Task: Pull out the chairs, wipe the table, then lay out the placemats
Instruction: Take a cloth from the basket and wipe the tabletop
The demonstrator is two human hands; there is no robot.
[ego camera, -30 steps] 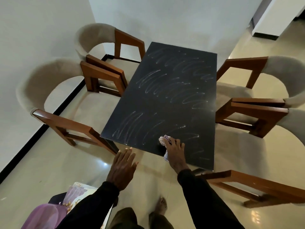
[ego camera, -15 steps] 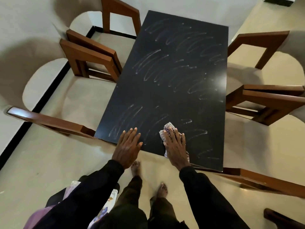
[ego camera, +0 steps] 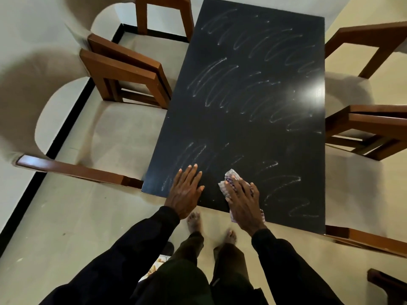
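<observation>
The wiping step is in hand. At the near edge of the table (ego camera: 253, 128), the right hand (ego camera: 242, 201) presses the cloth (ego camera: 229, 178) with flat fingers. The left hand (ego camera: 186, 190) rests beside it, fingers straight, holding nothing. Next, I think, the cloth should sweep right.

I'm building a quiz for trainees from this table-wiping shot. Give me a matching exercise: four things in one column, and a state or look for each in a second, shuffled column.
Column one:
1. left hand
2. right hand
3. cloth
4. table

Column two:
a. dark, with pale wipe streaks
b. flat on the bare table, fingers straight
c. pressing down on the cloth
d. checked, bunched under a hand

Pairs: 1-b; 2-c; 3-d; 4-a
</observation>
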